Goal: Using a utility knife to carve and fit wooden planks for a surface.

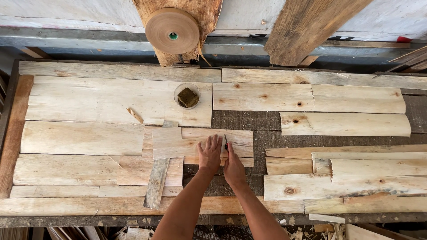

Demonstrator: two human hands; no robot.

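Two bare arms come up from the bottom of the frame, a little right of the middle. The left hand lies flat on a thin sheet of pale wood, with its fingers spread out and pressing down, so it is not gripping anything. The right hand is just beside it, almost touching, and its fingers are curled around a small dark tool. The tip of the tool pokes up past the fingers and sits on the sheet. The tool is too small to tell what kind it is. The sheet lies near the middle of the frame, on top of a dark tabletop. A grey slat runs under the sheet's left part and slants down toward the lower left. More thin wood sheets cover most of the tabletop, big ones on the left and long ones on the right. Some on the right have dark knots. Just above the sheet sits a small round cup with a green-brown lump inside. At the top of the frame, a big brown roll of tape hangs on a rough board. A wide plank leans at the upper right. Wood scraps lie on the floor at the bottom.
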